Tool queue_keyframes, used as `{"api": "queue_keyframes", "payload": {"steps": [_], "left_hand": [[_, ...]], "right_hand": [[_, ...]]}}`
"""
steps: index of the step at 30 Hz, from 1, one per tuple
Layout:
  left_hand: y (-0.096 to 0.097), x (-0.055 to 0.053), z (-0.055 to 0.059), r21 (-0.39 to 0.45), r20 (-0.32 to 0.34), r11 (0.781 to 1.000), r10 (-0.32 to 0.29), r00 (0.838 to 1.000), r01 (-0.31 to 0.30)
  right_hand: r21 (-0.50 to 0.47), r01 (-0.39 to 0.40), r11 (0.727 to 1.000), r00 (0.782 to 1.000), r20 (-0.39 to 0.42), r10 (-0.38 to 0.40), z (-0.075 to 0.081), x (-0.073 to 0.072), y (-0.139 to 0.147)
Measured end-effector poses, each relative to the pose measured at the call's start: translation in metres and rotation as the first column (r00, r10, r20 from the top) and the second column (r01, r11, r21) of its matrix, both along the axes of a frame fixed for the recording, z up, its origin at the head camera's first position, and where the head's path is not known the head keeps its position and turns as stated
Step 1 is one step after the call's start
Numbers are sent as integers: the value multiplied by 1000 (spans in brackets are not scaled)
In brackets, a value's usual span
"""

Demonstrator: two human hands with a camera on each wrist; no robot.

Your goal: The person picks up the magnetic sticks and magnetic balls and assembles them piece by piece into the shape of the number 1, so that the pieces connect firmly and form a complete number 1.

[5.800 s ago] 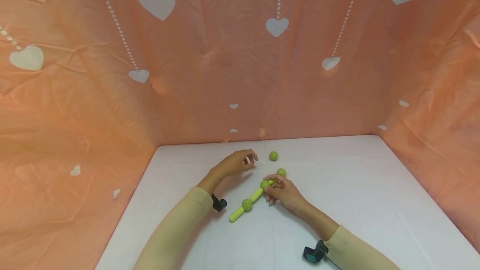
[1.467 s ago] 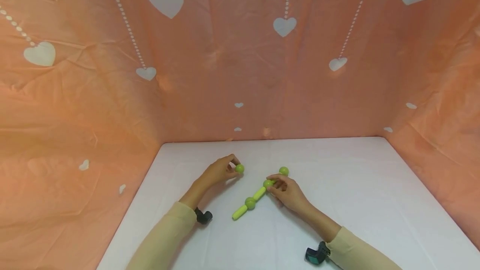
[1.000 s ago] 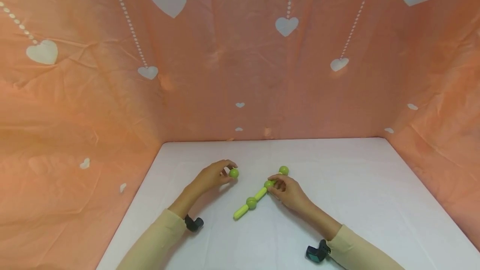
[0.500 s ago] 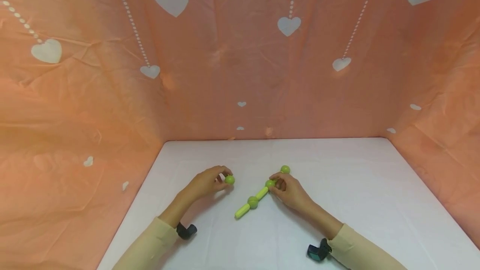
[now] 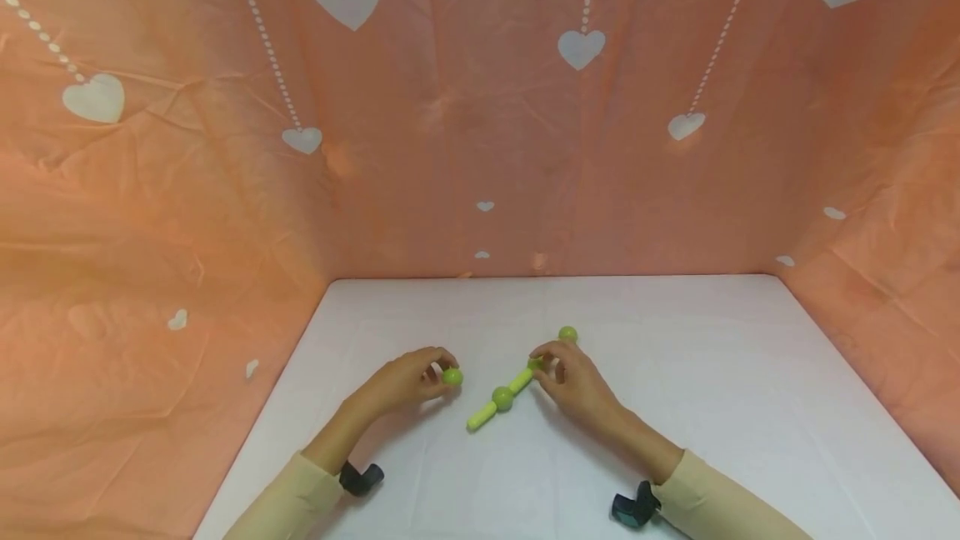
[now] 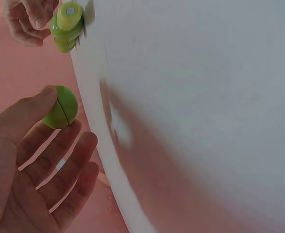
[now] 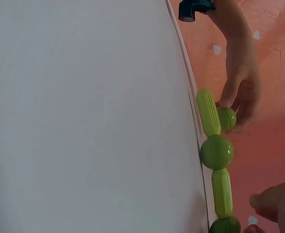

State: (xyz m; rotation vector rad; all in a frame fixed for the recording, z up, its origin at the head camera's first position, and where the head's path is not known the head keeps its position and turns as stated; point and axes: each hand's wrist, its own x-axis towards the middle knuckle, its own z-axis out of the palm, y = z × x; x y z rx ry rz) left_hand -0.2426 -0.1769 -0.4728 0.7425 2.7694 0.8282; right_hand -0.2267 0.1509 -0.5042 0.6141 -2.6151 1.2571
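A loose green ball (image 5: 452, 377) with a seam around it is pinched between the thumb and fingertips of my left hand (image 5: 405, 379), just above the table. To its right, a straight chain of green balls and ridged light-green rods (image 5: 482, 417) slants across the tabletop. My right hand (image 5: 583, 386) pinches one of the chain's balls, which its fingers partly cover. The chain's far ball (image 5: 567, 334) shows beyond that hand. In the left wrist view the held ball (image 6: 60, 108) sits apart from the chain. The right wrist view shows the near rod (image 7: 209, 112) at the chain's end.
The white tabletop (image 5: 712, 373) spreads around both hands. Orange cloth (image 5: 525, 148) printed with white hearts stands behind it and along both sides. A dark wrist camera (image 5: 362, 480) is strapped to the left wrist, another (image 5: 636, 507) to the right.
My left hand, holding nothing at first, has taken the loose ball from the back of the table and carried it left and nearer. My right hand stays at the chain.
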Motion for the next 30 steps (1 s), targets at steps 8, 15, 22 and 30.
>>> {"api": "queue_keyframes", "payload": {"steps": [8,15,22,30], "left_hand": [[-7,11,-2,-8,33,999,-32,999,32],[-13,19,-1,-8,49,998,-56,997,56],[-16,24,-1,3,77,997,-74,994,74],[-14,29,0,13,114,997,-80,990,79]], "right_hand": [[-11,-229,973,973,7,229,1,1,-12],[17,-348,937,937,16,348,-2,-4,-26],[103,-414,904,910,33,413,-1,-9,-43],[183,-449,875,893,68,444,4,-13,-56]]}}
